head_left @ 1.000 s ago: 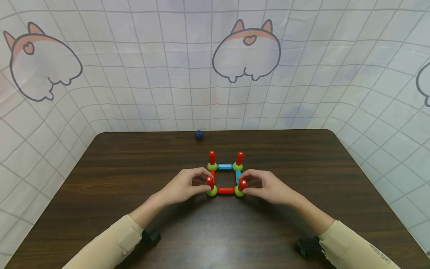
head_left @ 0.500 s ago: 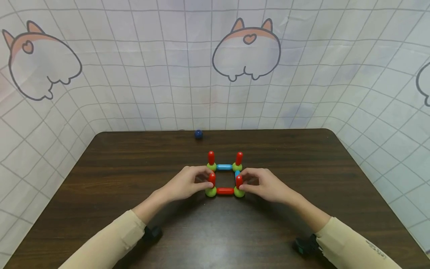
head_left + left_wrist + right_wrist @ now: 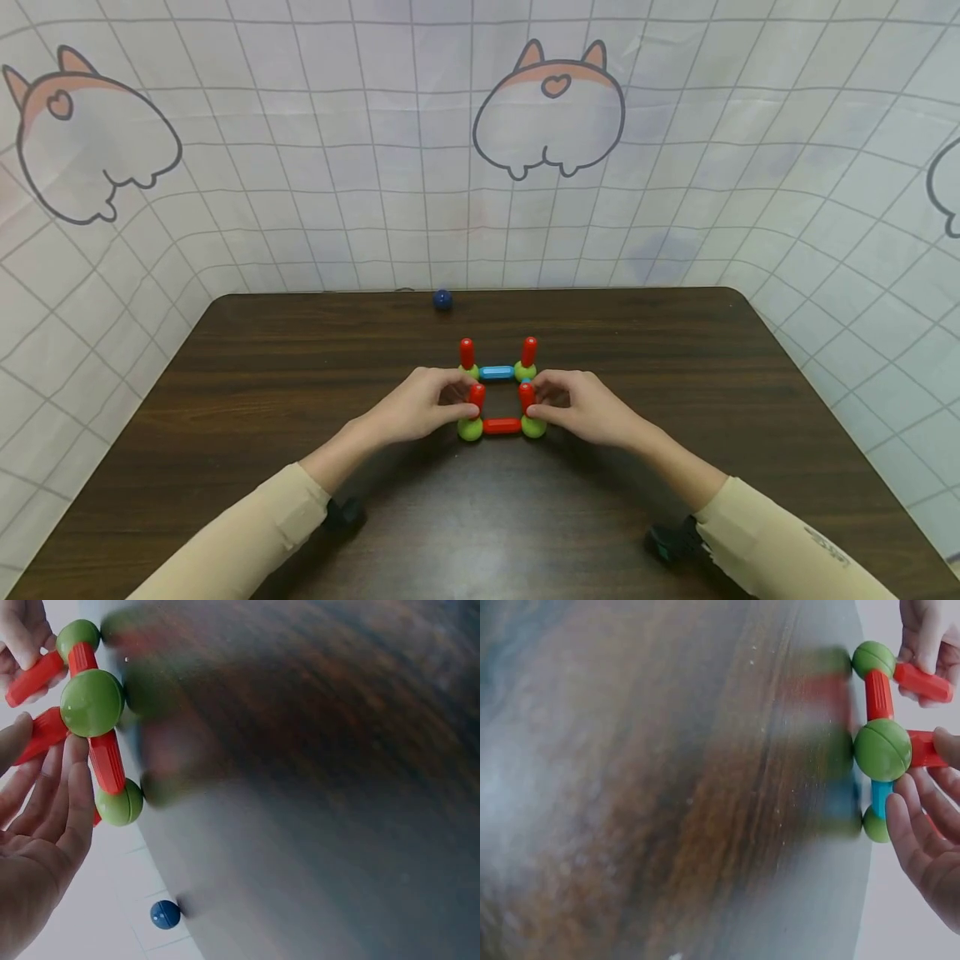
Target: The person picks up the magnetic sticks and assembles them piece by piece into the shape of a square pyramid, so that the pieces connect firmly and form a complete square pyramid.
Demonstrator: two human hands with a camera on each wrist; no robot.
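Note:
On the table stands a square frame of magnetic rods and green balls. My left hand (image 3: 420, 408) pinches the upright red rod (image 3: 477, 392) over the near left green ball (image 3: 470, 430) between thumb and fingers. The right hand (image 3: 588, 408) likewise pinches the red rod (image 3: 527, 392) over the near right green ball (image 3: 534, 427). A red rod (image 3: 502, 426) joins these balls; a light blue rod (image 3: 497, 372) spans the far side. Two more red rods, one far left (image 3: 467, 352) and one far right (image 3: 529, 351), stand up behind. The left side's red rod (image 3: 107, 763) is hidden by my hand in the head view.
A dark blue ball (image 3: 442, 300) lies near the far edge of the dark wooden table (image 3: 225, 400). A white gridded cloth (image 3: 337, 167) with cartoon drawings hangs behind and along both sides. Dark straps with small devices sit under both cuffs.
The near left red rod has swung from leaning left to leaning slightly right. The near right one has tipped leftward. Both hands have moved slightly up with them; the right hand has also shifted left.

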